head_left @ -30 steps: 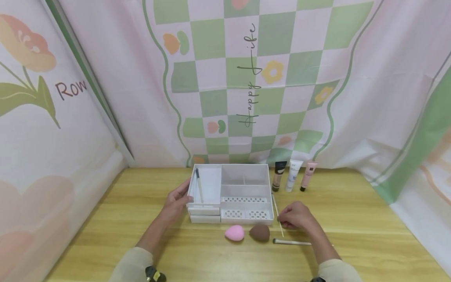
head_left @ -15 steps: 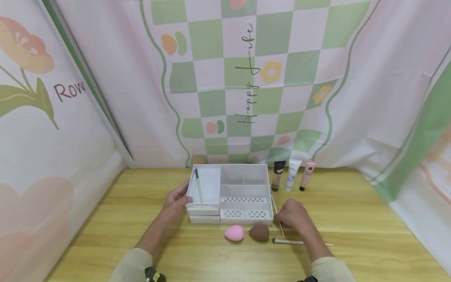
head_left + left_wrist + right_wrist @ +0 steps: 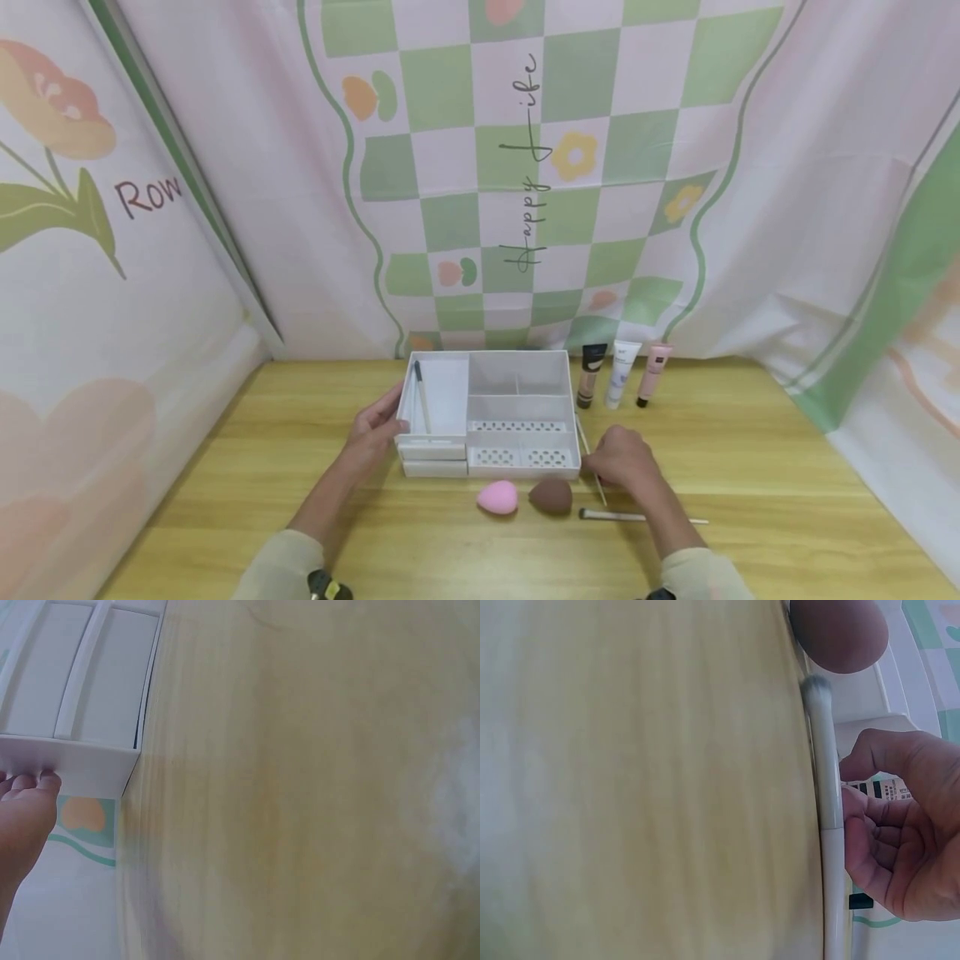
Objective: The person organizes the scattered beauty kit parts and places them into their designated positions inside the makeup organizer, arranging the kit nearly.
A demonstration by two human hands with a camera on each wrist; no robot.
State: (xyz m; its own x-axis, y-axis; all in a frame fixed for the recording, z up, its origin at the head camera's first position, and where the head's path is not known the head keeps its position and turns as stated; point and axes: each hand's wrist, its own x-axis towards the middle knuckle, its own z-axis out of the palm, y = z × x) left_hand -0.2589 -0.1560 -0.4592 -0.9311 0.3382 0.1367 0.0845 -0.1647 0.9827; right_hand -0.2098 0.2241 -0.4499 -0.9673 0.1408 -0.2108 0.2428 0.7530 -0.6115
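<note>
My left hand (image 3: 372, 429) holds the left side of a white desktop organizer (image 3: 442, 450), its thumb at the front-left rim. In the left wrist view, fingertips press against the organizer's outer wall. To the right of the organizer, my right hand (image 3: 621, 457) pinches a thin makeup brush (image 3: 584, 434) that lies slanted along its side. In the right wrist view another makeup brush (image 3: 825, 757) crosses in front of the fingertips and hides the pinched one. A dark-tipped brush (image 3: 423, 396) lies in the organizer's left compartment.
A pink makeup sponge (image 3: 498, 497) and a brown makeup sponge (image 3: 551, 497) lie before the organizer. Behind and right stand a black-capped tube (image 3: 591, 377), a white tube (image 3: 621, 375) and a pink tube (image 3: 655, 375). A patterned curtain (image 3: 510, 208) hangs at the wooden table's back.
My right hand has moved slightly left, closer to the organizer and the slanted brush. More of the front brush's handle shows now. My left hand stays on the organizer.
</note>
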